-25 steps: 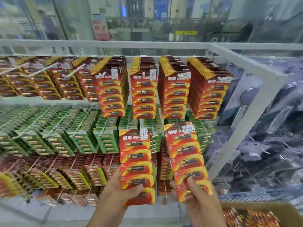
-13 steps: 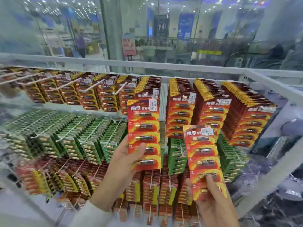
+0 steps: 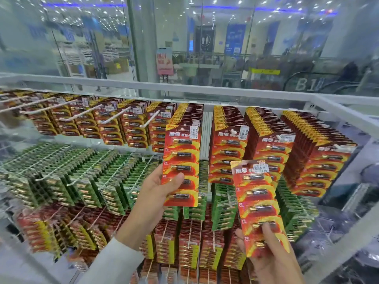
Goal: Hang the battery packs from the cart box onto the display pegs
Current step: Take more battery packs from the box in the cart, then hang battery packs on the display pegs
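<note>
Red packs [image 3: 67, 124] on long white pegs [image 3: 114, 117], far left under the white rail [image 3: 184, 89]. Green packs [image 3: 82, 177] lower down from the rail. Left hand [image 3: 153, 193] below the middle of the rail, fingers and thumb curled round one red battery pack [image 3: 181, 160], held up in front of a hanging stack. Right hand [image 3: 272, 263] further right, lower from the rail, fingers pinching the bottom of a second red battery pack [image 3: 256, 201]. Full red stacks [image 3: 317, 156] under the rail's right end.

Bright, even store light, ceiling spots [image 3: 213, 2] sparkling up top; reflections haze the glass [image 3: 82, 48]. Left and bottom edges smear, the rail [image 3: 184, 89] bows wide-angle, centre packs [image 3: 181, 160] fairly sharp.
</note>
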`<move>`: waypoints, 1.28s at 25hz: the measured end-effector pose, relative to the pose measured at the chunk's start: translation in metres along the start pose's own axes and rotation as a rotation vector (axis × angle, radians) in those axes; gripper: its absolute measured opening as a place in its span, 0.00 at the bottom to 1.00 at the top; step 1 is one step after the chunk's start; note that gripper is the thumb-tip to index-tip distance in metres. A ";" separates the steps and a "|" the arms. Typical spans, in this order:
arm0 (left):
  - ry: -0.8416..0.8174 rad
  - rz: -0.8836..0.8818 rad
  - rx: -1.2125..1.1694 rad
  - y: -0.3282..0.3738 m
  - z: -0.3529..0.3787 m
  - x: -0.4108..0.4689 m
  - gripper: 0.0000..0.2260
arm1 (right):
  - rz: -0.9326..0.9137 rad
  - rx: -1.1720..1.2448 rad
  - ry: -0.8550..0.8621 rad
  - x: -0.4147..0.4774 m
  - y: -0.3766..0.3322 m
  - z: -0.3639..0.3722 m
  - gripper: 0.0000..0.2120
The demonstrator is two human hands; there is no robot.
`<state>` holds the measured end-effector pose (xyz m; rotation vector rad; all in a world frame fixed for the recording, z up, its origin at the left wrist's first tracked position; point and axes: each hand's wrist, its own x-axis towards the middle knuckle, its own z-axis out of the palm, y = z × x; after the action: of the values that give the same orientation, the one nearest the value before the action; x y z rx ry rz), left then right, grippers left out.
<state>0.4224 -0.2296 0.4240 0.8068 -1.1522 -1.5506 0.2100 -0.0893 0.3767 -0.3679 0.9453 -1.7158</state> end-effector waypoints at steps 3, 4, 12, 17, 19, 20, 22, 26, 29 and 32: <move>0.007 -0.008 -0.004 -0.003 -0.003 0.004 0.21 | 0.009 -0.020 -0.021 0.001 -0.002 0.008 0.51; 0.013 -0.003 -0.002 -0.003 -0.003 0.008 0.21 | 0.000 -0.008 -0.043 0.002 -0.004 0.012 0.55; 0.106 -0.065 0.000 -0.008 0.008 0.041 0.14 | -0.146 0.022 -0.160 0.013 -0.018 0.050 0.23; 0.146 -0.041 0.058 -0.014 0.005 0.042 0.17 | -0.165 -0.004 -0.125 0.027 -0.005 0.059 0.22; 0.156 -0.033 0.075 -0.014 0.001 0.039 0.16 | -0.165 0.018 -0.103 0.031 0.001 0.060 0.23; 0.156 -0.028 0.081 -0.013 0.000 0.037 0.15 | -0.159 0.035 -0.091 0.033 0.004 0.062 0.23; 0.152 -0.016 0.091 -0.012 -0.001 0.035 0.13 | -0.136 0.076 -0.077 0.038 0.009 0.064 0.23; 0.155 -0.008 0.122 -0.012 -0.001 0.037 0.14 | -0.113 0.130 -0.055 0.051 0.020 0.069 0.20; 0.160 -0.029 0.137 -0.012 0.003 0.043 0.17 | -0.102 0.155 -0.037 0.068 0.027 0.073 0.20; 0.153 -0.056 0.124 -0.018 0.004 0.046 0.15 | -0.080 0.142 -0.003 0.086 0.034 0.073 0.24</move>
<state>0.4007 -0.2722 0.4107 1.0303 -1.1299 -1.4468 0.2497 -0.2010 0.3797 -0.3184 0.8106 -1.8425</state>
